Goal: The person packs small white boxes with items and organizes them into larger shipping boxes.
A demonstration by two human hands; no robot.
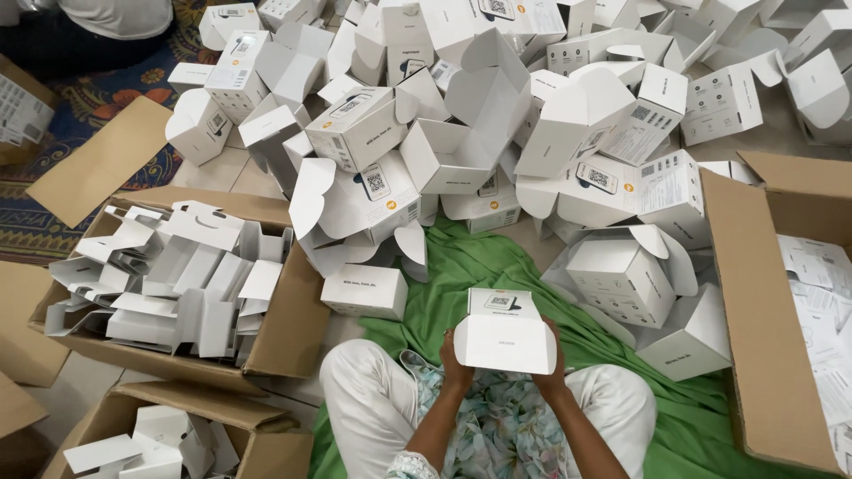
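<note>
Left of the grip – cardboard carton of flat white blanks, within reach; left hand and right hand both clamped on the small white box, steadied over lap; beyond – heap of folded boxes; right, open carton.

Low in the centre of the frame we record both of our bare forearms rising side by side from the bottom edge, angled slightly toward each other, wrists held straight. Our left hand sits just left of centre with its fingers curled forward and clamped along a lower edge, the back of the hand facing us. Our right hand mirrors it just right of centre, fingers likewise curled and gripping, with the two hands level and a little apart.
</note>
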